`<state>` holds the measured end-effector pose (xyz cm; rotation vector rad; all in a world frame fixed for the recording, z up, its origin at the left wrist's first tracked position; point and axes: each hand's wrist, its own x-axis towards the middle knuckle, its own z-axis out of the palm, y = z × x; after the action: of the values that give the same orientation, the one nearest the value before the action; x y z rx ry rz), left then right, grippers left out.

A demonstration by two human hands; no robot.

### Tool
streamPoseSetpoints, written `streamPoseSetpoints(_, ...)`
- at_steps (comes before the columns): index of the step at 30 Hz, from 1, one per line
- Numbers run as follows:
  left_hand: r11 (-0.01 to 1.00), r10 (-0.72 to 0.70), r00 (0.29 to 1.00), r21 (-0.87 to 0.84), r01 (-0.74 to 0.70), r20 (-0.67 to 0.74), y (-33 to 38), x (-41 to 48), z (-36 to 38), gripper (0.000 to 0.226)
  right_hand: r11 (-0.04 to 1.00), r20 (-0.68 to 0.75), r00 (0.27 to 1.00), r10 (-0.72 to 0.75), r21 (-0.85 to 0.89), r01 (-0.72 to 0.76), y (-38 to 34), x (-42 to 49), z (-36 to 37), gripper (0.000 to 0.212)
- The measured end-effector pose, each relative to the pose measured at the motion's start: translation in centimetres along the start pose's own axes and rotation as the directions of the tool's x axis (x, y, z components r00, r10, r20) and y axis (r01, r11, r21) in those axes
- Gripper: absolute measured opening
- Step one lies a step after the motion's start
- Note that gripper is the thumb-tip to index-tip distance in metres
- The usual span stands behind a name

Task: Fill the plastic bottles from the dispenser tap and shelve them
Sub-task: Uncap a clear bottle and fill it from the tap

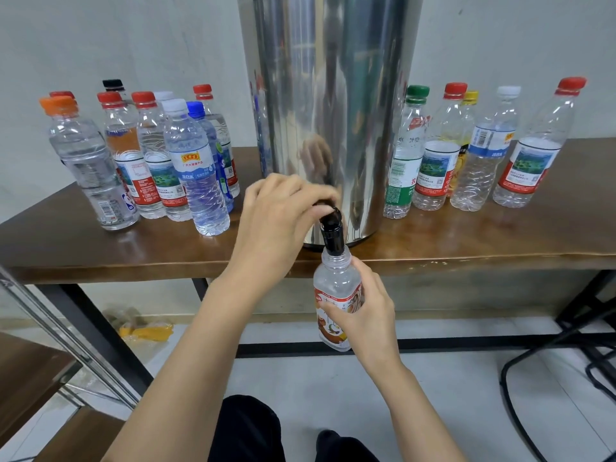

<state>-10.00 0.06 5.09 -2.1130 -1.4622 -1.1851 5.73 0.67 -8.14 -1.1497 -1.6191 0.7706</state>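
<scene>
A tall steel dispenser (330,105) stands on the brown table (466,235). Its black tap (331,233) juts out over the table's front edge. My left hand (280,218) grips the tap's handle from above, fingers curled over it. My right hand (361,315) holds a small clear bottle (335,288) with a white and orange label, uncapped, upright, its mouth right under the spout. How much water is inside is unclear.
Several capped bottles holding water (196,168) stand left of the dispenser. Several capped, emptier-looking bottles (480,155) stand to its right. A wooden shelf unit (30,378) with a metal frame is at lower left. Black chair legs (546,355) are at lower right.
</scene>
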Motion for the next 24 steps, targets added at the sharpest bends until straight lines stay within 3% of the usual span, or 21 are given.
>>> streamPoseSetpoints(8,0.950,-0.206,0.977,-0.251,0.185,-0.062,-0.4,-1.0,1.2,0.034,1.000,-0.016,1.000,-0.005,0.001,0.005,0.2,0.0,-0.1,0.082)
streamPoseSetpoints(12,0.842,-0.484,0.869,-0.329,0.428,-0.108,-3.9,-2.2,0.7,0.028,1.000,0.002,1.000,0.013,-0.012,-0.013,0.4,0.0,-0.1,0.081)
streamPoseSetpoints(16,0.720,-0.673,0.737,-0.175,0.671,0.059,-8.1,-3.6,1.3,0.029,1.000,0.018,0.999,0.027,-0.016,-0.027,0.3,0.0,-0.1,0.081)
streamPoseSetpoints(21,0.740,-0.654,0.709,0.027,0.673,0.262,-10.2,-4.3,3.2,0.047,0.999,0.034,0.998,0.044,-0.005,-0.044,0.3,-0.1,0.0,0.081)
streamPoseSetpoints(24,0.764,-0.637,0.723,0.093,0.638,0.268,-10.8,-4.1,4.1,0.041,0.999,0.036,0.998,0.044,0.000,-0.044,0.5,-0.3,0.0,0.082)
